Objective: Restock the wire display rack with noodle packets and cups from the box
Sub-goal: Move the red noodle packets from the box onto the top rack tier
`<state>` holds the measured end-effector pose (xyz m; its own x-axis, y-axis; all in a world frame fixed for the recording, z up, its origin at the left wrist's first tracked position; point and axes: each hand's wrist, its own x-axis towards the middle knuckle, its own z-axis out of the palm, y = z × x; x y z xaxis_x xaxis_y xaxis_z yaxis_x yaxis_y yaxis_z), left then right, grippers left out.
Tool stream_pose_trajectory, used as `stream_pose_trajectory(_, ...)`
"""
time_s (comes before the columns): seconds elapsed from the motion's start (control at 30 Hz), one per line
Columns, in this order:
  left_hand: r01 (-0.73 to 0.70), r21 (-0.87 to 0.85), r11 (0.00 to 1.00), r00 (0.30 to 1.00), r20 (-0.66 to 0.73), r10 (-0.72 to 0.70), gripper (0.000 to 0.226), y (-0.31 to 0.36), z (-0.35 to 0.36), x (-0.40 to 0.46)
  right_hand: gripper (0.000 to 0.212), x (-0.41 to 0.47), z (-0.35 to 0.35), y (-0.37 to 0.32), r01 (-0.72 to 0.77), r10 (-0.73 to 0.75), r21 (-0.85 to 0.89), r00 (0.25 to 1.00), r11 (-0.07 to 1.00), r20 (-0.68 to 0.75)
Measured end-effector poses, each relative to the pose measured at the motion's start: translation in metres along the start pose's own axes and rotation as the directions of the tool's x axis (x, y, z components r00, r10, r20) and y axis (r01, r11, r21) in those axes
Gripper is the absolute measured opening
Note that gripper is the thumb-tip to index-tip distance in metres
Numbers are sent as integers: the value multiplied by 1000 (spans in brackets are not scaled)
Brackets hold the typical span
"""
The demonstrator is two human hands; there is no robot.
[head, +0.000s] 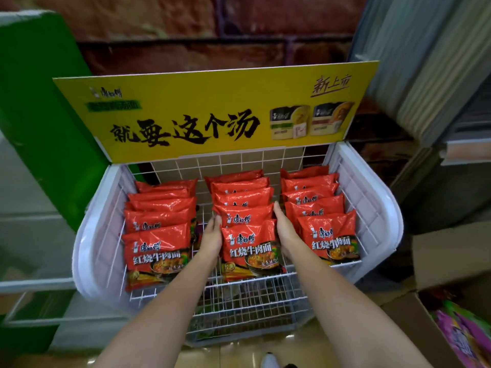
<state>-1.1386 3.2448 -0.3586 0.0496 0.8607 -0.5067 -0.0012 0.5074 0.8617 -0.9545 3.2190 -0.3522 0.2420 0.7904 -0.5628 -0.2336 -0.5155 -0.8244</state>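
The white wire display rack (382, 208) holds three rows of red noodle packets leaning back in its top basket. My left hand (211, 236) lies flat against the left side of the middle row (245, 224). My right hand (284, 228) presses the right side of the same row with straight fingers. The front packet of that row (251, 251) stands between both palms. The left row (159, 235) and the right row (324, 221) stand untouched. The cardboard box (425, 322) sits open at the lower right with purple and green packets (465, 333) inside.
A yellow sign board (212, 112) rises behind the basket. A green panel (39, 102) stands to the left, grey shelving (438, 88) to the right. A lower wire tier (252, 306) sits under the basket. A brick-pattern wall is behind, and a shoe tip (269, 361) shows on the floor.
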Motion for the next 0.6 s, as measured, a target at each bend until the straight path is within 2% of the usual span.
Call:
stream_pose_trajectory(0.1,-33,53,998,999,-23,34,55,-3,-10,-6,91,1,-6,14,13,-13,-4,998,1000,-56)
stream_pose_trajectory(0.27,-139,236,962,986,-55,156,52,-1,-22,-25,70,-38,0,13,81,-83,-33,993,996,-88)
stream_pose_trajectory(0.37,-255,401,880,953,-49,298,38,-4,-32,-34,59,-55,0,19,124,-129,-60,988,990,-89)
stream_pose_trajectory(0.43,-351,482,803,906,-42,421,23,-5,-38,-42,56,-67,-1,25,164,-172,-77,980,983,-104)
stream_pose_trajectory(0.5,-433,520,736,858,-11,513,17,-5,-41,-50,52,-79,-2,29,202,-217,-109,963,973,-160)
stream_pose_trajectory(0.6,-532,503,681,826,132,548,16,-6,-40,-66,43,-93,-3,37,240,-283,-184,922,953,-265)
